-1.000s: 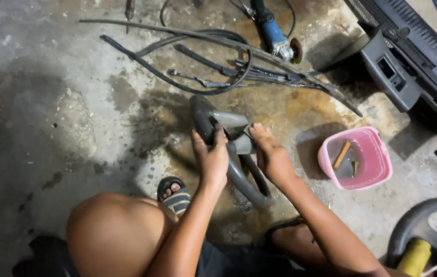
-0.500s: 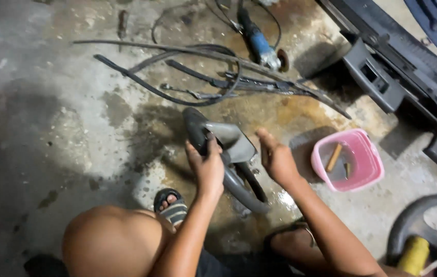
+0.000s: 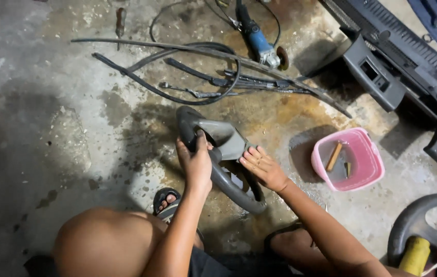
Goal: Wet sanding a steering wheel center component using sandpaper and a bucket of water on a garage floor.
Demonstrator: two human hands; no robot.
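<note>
Left hand wraps tight round the grey steering wheel rim, thumb over the top. Right hand lies half open, fingers flat on the hub. Wheel stands tilted on the floor, pink tub nearby.

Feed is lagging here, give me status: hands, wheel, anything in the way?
Left hand gripping steering wheel rim. Right hand pressing centre hub. Wheel propped on floor. Pink tub beside, clear.

second steering wheel cut off (bottom right), dashboard panel cropped
</note>
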